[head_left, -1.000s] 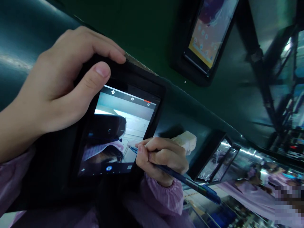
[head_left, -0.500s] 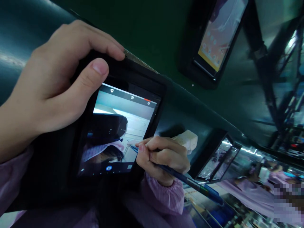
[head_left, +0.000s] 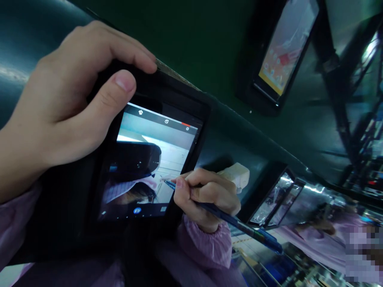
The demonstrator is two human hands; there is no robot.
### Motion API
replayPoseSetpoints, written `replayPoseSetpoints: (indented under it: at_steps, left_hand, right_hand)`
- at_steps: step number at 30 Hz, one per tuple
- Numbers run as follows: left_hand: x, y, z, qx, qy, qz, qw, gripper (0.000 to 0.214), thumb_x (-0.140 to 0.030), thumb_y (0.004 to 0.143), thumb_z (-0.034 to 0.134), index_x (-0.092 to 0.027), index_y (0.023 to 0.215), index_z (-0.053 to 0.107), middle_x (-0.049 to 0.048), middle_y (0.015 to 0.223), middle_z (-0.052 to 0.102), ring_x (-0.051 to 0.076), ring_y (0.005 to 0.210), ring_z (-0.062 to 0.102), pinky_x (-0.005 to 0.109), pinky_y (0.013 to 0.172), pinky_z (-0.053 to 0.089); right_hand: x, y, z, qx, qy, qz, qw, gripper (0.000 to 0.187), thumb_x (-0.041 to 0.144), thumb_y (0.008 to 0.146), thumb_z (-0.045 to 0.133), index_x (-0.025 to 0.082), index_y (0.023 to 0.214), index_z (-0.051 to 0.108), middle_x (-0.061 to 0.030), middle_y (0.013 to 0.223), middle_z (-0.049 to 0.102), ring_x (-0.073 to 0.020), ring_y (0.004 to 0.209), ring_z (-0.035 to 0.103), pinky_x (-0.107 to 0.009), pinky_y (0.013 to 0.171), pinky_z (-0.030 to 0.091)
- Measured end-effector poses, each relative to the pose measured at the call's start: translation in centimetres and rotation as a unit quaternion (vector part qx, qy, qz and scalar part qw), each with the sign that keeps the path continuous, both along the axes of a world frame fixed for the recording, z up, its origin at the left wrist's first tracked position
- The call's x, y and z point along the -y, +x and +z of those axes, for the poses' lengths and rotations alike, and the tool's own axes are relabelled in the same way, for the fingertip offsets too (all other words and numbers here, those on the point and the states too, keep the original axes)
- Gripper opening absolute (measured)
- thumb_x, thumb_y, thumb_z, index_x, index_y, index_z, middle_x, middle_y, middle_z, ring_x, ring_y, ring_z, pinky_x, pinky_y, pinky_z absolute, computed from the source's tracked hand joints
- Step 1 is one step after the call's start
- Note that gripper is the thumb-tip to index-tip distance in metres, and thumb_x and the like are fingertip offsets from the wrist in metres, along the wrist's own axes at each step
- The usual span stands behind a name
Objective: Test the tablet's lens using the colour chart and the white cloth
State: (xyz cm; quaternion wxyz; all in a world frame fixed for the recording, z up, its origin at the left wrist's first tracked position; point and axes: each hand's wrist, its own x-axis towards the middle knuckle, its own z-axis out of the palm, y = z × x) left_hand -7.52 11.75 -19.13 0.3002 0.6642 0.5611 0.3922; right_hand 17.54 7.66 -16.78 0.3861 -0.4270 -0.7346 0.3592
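Left hand: we see the left hand [head_left: 68, 99] wrapped over the upper left corner of a black-framed tablet with a lit screen [head_left: 149, 159]. The fingers [head_left: 119, 48] curl over the top edge; the thumb [head_left: 110, 99] lies flat on the front bezel, its tip just above the screen. Grip is closed around the tablet's corner.
Right hand: we note the right hand [head_left: 206, 195] at the tablet's right edge, fingers bunched in a writing grip around a blue plastic pen [head_left: 239, 225]. The pen tip touches the lower right of the screen; the barrel runs back out past the wrist, down to the right.
Tablet: held tilted in front of us, above a dark green surface [head_left: 194, 48]. Its screen shows a camera view with a row of small icons along the top and a blue round button at the bottom.
Sleeves: pink cuffs, elastic-gathered, at both wrists [head_left: 206, 243].
Behind the right hand: a pale cream block [head_left: 236, 175], touching or just beside the knuckles; we cannot tell which.
Nearby: a second black device with an orange lit screen [head_left: 284, 48] lies on the green surface, upper right, well apart from the hands. A dark glossy-screened unit [head_left: 275, 199] sits right of the right hand.
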Motion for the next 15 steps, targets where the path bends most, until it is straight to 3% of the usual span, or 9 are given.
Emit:
replayPoseSetpoints:
  at_steps: [15]
  left_hand:
    - [-0.21,-0.24,-0.52,-0.007,0.008,-0.012,1.000,0.034,-0.040,0.105,0.044,-0.035,0.130,0.066,-0.0050,0.135,0.065,0.032,0.135,0.057,0.053,0.121,0.041]
  right_hand:
    - [-0.05,0.18,-0.33,-0.015,-0.002,0.010,1.000,0.040,0.000,0.078,0.067,0.019,0.063,0.036,0.0092,0.061,0.052,-0.0090,0.042,0.058,-0.017,0.039,0.048]
